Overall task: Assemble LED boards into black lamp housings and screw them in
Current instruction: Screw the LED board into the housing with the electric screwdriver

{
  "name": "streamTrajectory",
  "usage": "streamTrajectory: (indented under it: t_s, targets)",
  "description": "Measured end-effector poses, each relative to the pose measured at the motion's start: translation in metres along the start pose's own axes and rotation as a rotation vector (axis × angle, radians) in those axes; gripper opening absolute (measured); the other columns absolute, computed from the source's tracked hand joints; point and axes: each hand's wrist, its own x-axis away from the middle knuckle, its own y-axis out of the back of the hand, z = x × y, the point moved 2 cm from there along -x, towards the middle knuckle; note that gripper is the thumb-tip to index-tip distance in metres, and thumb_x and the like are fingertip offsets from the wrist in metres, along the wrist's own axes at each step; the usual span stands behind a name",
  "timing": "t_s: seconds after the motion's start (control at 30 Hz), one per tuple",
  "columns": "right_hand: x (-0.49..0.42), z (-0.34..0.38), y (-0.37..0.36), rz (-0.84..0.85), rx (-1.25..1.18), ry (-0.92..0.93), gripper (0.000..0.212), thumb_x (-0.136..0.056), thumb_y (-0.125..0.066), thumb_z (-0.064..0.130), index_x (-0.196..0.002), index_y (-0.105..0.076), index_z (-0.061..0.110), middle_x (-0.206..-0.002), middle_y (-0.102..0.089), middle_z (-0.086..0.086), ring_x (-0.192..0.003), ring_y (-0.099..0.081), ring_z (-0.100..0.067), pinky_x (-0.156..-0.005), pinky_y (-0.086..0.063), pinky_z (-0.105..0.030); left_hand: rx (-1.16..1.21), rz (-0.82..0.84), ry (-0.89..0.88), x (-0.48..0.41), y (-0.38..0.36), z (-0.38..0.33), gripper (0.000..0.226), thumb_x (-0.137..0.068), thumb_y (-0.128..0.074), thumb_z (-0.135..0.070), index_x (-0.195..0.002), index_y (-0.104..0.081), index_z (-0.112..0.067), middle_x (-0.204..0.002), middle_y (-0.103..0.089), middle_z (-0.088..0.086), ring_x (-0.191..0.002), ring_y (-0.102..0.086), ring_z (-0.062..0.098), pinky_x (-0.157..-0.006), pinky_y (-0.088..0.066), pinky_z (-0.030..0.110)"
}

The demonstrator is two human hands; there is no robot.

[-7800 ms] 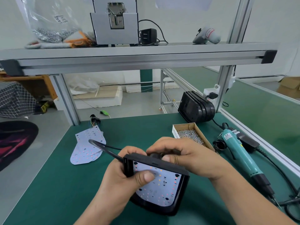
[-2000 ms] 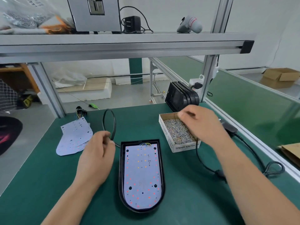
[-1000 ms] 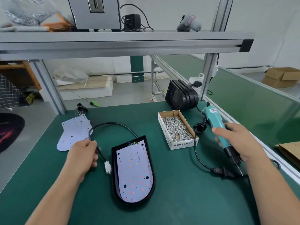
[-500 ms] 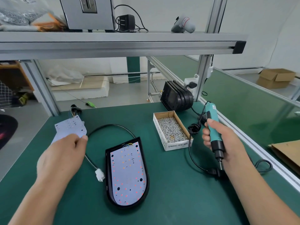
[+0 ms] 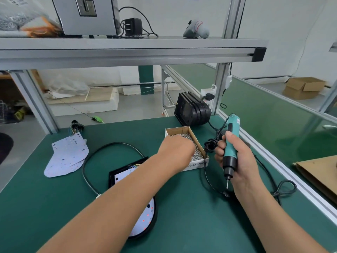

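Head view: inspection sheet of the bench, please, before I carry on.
Surface: green mat, flat.
Job's things: LED board sits in black lamp housing, partly behind left forearm; screw box; spare LED boards; stacked housings.
Clutter: cardboard sheet past the right rail.
Hands: left hand over screw box, fingers hidden; right hand grips electric screwdriver, bit down.
Cables: housing lead loops left; screwdriver cord coiled right.
Surroundings: aluminium shelf above; cardboard box beyond.

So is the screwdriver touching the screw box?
Apart. Head view shows green table between the screwdriver, gripped by the right hand, and the box.
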Motion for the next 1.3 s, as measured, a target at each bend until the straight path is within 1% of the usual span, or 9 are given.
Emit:
streamTrajectory:
  t_s: [0.2,0.33,0.5,0.67,0.77,0.87,0.97,1.07,1.3]
  targets:
    - [-0.005,0.001,0.007,-0.031,-0.038,-0.007,0.023,-0.097,-0.071,0.027,-0.107,-0.053,0.014,-0.076,-0.058,-0.002,-0.058,-0.053,-0.013,-0.048,-0.048,-0.021,0.139,0.082,-0.036,-0.027,-0.014,0.009,0.015,-0.093,-0.067,-0.020,-0.084,-0.069,-0.033,-0.095,-0.070,-0.010,-0.096,-0.061,0.021,-0.074,-0.043,0.033]
    - [-0.007,0.001,0.006,-0.033,-0.041,-0.009,0.023,-0.097,-0.071,0.026,-0.105,-0.054,0.014,-0.075,-0.059,-0.003,-0.057,-0.053,-0.014,-0.047,-0.048,-0.020,0.121,0.051,-0.040,-0.027,-0.018,0.010,0.015,-0.093,-0.063,-0.015,-0.090,-0.075,-0.025,-0.097,-0.074,-0.003,-0.094,-0.064,0.025,-0.081,-0.052,0.037]
    - [-0.006,0.001,0.006,-0.018,-0.029,0.001,0.026,-0.098,-0.070,0.026,-0.111,-0.052,0.013,-0.076,-0.059,-0.002,-0.059,-0.053,-0.014,-0.049,-0.048,-0.020,0.074,0.095,-0.050,-0.025,-0.014,0.006,0.021,-0.096,-0.050,-0.010,-0.092,-0.068,-0.021,-0.095,-0.071,0.000,-0.089,-0.061,0.028,-0.076,-0.040,0.038]
    - [-0.005,0.002,0.007,-0.023,-0.031,0.000,0.026,-0.099,-0.070,0.026,-0.112,-0.051,0.013,-0.077,-0.059,-0.002,-0.060,-0.053,-0.014,-0.049,-0.049,-0.021,0.080,0.100,-0.040,-0.023,-0.008,0.009,0.018,-0.102,-0.044,-0.012,-0.102,-0.062,-0.015,-0.094,-0.066,0.002,-0.089,-0.060,0.029,-0.085,-0.051,0.043]
    - [-0.006,0.000,0.009,-0.028,-0.027,0.004,0.030,-0.099,-0.070,0.026,-0.114,-0.049,0.012,-0.077,-0.059,-0.002,-0.060,-0.054,-0.014,-0.050,-0.049,-0.021,0.203,0.089,0.027,-0.020,-0.001,0.014,0.015,-0.102,-0.043,-0.008,-0.094,-0.054,-0.014,-0.087,-0.057,0.003,-0.081,-0.052,0.027,-0.072,-0.044,0.039]
    - [-0.005,0.001,0.007,-0.034,-0.045,0.007,0.030,-0.097,-0.074,0.038,-0.105,-0.056,0.015,-0.076,-0.060,-0.003,-0.059,-0.055,-0.014,-0.051,-0.051,-0.022,0.499,-0.007,0.134,-0.008,0.018,0.026,0.019,-0.104,-0.043,-0.008,-0.088,-0.052,-0.012,-0.085,-0.055,0.008,-0.074,-0.046,0.026,-0.067,-0.040,0.038]
    - [-0.002,0.002,0.003,-0.060,-0.100,0.020,0.038,-0.093,-0.076,0.051,-0.097,-0.060,0.017,-0.076,-0.061,-0.003,-0.060,-0.058,-0.015,-0.052,-0.053,-0.023,1.215,-0.114,0.295,0.022,0.033,0.042,0.021,-0.106,-0.047,-0.016,-0.088,-0.056,-0.010,-0.079,-0.062,0.003,-0.059,-0.048,0.017,-0.054,-0.044,0.032]
    - [0.004,0.000,-0.004,-0.117,-0.157,0.045,0.040,-0.097,-0.071,0.051,-0.106,-0.057,0.015,-0.080,-0.062,-0.003,-0.065,-0.062,-0.016,-0.055,-0.056,-0.025,1.824,-0.020,0.405,0.070,0.027,0.058,0.016,-0.106,-0.052,-0.014,-0.091,-0.058,-0.015,-0.076,-0.059,0.001,-0.054,-0.042,0.010,-0.043,-0.033,0.020]
    - [0.035,-0.001,-0.061,-0.017,-0.323,0.097,0.022,-0.098,-0.074,0.030,-0.105,-0.058,0.017,-0.086,-0.065,-0.004,-0.067,-0.060,-0.014,-0.059,-0.053,-0.023,2.331,0.022,0.541,0.163,-0.014,0.083,0.009,-0.097,-0.062,-0.007,-0.105,-0.064,-0.003,-0.095,-0.066,0.012,-0.064,-0.053,0.011,-0.042,-0.041,0.016]
